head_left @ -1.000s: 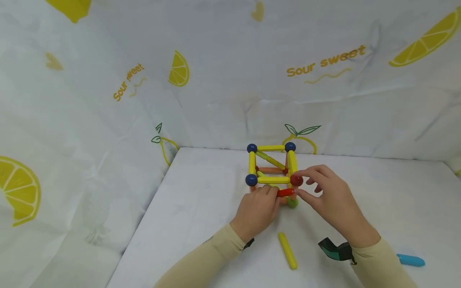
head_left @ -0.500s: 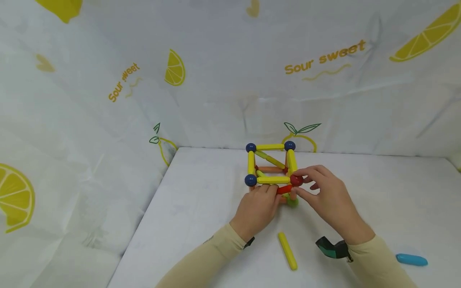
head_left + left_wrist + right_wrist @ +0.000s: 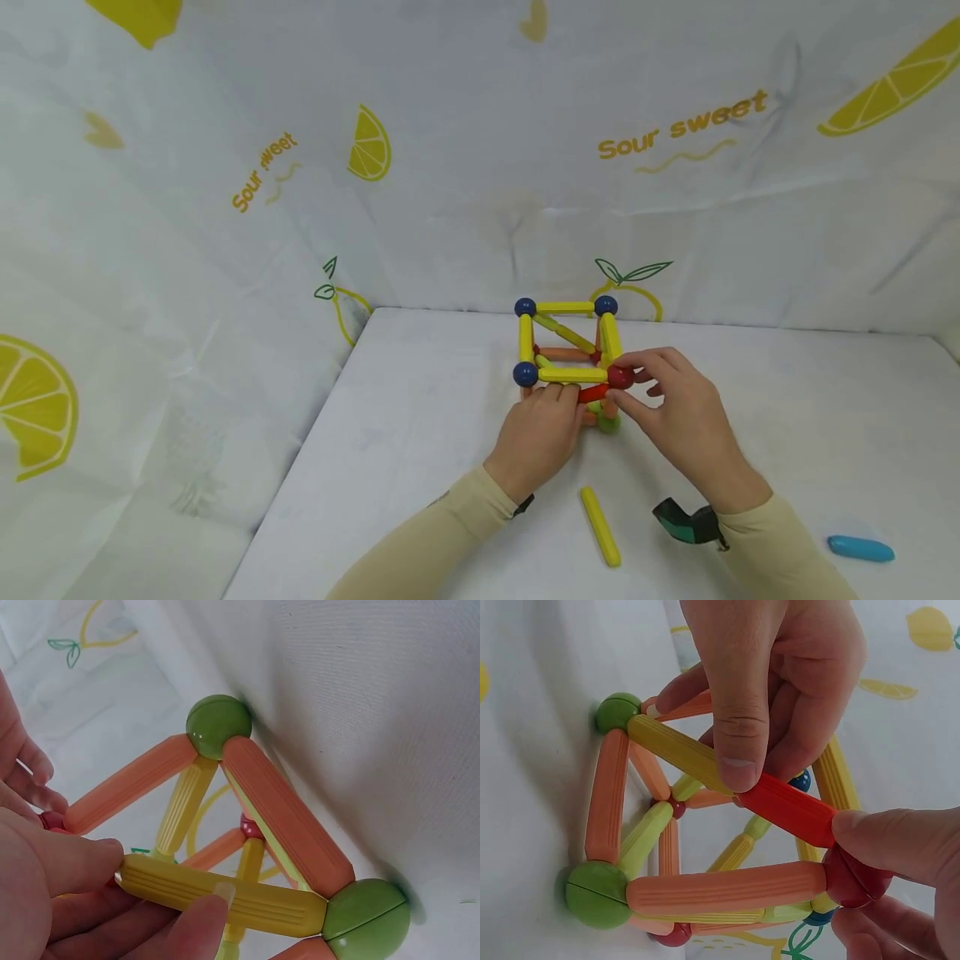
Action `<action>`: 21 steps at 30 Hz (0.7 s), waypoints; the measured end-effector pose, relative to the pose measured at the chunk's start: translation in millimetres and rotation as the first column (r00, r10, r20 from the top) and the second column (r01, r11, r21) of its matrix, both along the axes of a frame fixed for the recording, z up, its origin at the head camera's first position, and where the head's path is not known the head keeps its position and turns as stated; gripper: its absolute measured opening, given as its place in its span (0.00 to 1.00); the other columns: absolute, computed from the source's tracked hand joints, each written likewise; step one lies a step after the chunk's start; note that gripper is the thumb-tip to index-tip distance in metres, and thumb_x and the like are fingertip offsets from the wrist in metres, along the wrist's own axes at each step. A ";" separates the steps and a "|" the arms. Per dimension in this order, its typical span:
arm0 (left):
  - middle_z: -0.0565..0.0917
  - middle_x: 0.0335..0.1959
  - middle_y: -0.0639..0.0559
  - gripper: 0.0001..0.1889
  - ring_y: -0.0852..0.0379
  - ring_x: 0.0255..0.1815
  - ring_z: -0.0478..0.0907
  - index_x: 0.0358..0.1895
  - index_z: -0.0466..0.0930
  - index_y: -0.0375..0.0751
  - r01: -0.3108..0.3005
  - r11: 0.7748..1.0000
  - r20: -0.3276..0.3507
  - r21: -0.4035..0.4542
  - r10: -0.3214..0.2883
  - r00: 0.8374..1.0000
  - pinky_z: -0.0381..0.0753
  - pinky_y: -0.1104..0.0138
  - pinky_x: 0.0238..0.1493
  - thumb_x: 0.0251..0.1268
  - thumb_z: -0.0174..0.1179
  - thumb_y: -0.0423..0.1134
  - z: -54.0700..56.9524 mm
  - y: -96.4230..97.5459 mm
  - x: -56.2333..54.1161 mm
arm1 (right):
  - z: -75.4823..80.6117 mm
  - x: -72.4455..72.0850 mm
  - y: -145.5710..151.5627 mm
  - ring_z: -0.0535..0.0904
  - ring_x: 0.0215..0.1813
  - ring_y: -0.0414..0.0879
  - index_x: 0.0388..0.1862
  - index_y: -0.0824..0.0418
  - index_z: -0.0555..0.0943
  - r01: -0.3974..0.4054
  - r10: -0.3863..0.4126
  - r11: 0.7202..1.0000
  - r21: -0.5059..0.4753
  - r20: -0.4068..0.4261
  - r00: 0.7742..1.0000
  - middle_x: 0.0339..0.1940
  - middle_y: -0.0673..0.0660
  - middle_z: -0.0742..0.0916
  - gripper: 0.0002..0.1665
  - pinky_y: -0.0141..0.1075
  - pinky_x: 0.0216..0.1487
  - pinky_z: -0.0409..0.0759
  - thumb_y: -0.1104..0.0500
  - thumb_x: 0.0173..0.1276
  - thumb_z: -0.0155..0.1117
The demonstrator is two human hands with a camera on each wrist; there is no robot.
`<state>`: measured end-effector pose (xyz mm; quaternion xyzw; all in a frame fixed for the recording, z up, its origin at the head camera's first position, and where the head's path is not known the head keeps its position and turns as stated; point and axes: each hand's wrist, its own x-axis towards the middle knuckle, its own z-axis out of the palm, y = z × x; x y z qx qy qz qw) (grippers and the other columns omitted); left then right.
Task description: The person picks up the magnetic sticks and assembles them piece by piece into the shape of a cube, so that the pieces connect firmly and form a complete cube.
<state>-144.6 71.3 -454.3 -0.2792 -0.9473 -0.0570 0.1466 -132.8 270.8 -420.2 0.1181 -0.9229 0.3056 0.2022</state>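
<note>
A cube-like frame of magnetic rods and balls stands on the white table, its upper front rod [image 3: 572,376] yellow between a blue ball [image 3: 525,374] and a red ball [image 3: 620,377]. My left hand [image 3: 536,437] pinches a yellow magnetic rod [image 3: 277,906] near its joint with a short red rod [image 3: 787,808]. These two rods slant across the front face, from a lower green ball [image 3: 619,712] up to the red ball. My right hand [image 3: 686,421] holds the red ball between thumb and fingers, the thumb overlapping the red rod's end. Orange rods [image 3: 727,887] form the frame's uprights and base.
On the table [image 3: 420,400], a loose yellow rod [image 3: 600,527] lies in front of the frame. A blue rod [image 3: 860,548] lies at the right, beyond the right sleeve [image 3: 780,550]. Behind the table hangs a white lemon-print cloth [image 3: 465,167].
The red rod's right end has risen to meet the red ball, and the rod now slants upward. Both hands have kept their holds; the right forearm has shifted slightly left.
</note>
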 end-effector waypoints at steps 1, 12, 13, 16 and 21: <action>0.90 0.41 0.53 0.15 0.62 0.38 0.87 0.55 0.85 0.42 -0.001 1.000 0.001 0.000 0.001 1.000 0.90 0.72 0.46 0.79 0.66 0.49 0.0 0.2 -0.2 | -0.6 -0.2 -0.5 0.87 0.47 0.51 0.57 0.57 0.87 0.005 -0.005 1.000 0.001 -0.005 1.000 0.51 0.57 0.87 0.28 0.35 0.42 0.88 0.60 0.58 0.88; 0.91 0.43 0.53 0.16 0.61 0.39 0.88 0.56 0.85 0.42 -0.020 1.000 -0.006 -0.014 0.020 1.000 0.90 0.72 0.48 0.78 0.67 0.49 1.1 -1.1 -2.2 | -3.6 -0.3 -5.8 0.87 0.47 0.51 0.57 0.57 0.87 0.013 -0.014 1.000 -0.021 -0.036 0.999 0.50 0.56 0.86 0.27 0.40 0.42 0.89 0.59 0.59 0.88; 0.91 0.42 0.53 0.16 0.62 0.39 0.88 0.56 0.85 0.42 -0.022 1.000 -0.002 -0.012 0.022 1.000 0.90 0.72 0.48 0.78 0.67 0.49 0.9 -1.1 -2.5 | -3.8 -0.4 -6.0 0.87 0.47 0.51 0.56 0.57 0.87 0.013 -0.014 1.000 -0.022 -0.038 0.999 0.50 0.56 0.86 0.27 0.40 0.42 0.89 0.60 0.59 0.88; 0.91 0.42 0.54 0.15 0.62 0.38 0.87 0.55 0.85 0.43 -0.025 1.000 0.003 -0.010 0.025 1.000 0.90 0.72 0.47 0.78 0.67 0.50 0.5 -1.1 -2.9 | -4.4 -0.4 -6.4 0.87 0.47 0.51 0.56 0.58 0.87 0.012 -0.013 1.000 -0.025 -0.039 0.999 0.50 0.57 0.86 0.27 0.40 0.42 0.89 0.61 0.58 0.88; 0.90 0.41 0.54 0.15 0.62 0.37 0.87 0.55 0.85 0.43 -0.020 1.000 -0.016 -0.021 0.020 1.000 0.89 0.73 0.47 0.79 0.67 0.50 -3.9 -0.6 -5.0 | -6.1 -1.2 -6.1 0.86 0.46 0.52 0.55 0.58 0.86 0.016 -0.018 1.000 -0.027 -0.049 0.999 0.49 0.57 0.85 0.28 0.35 0.43 0.88 0.63 0.56 0.88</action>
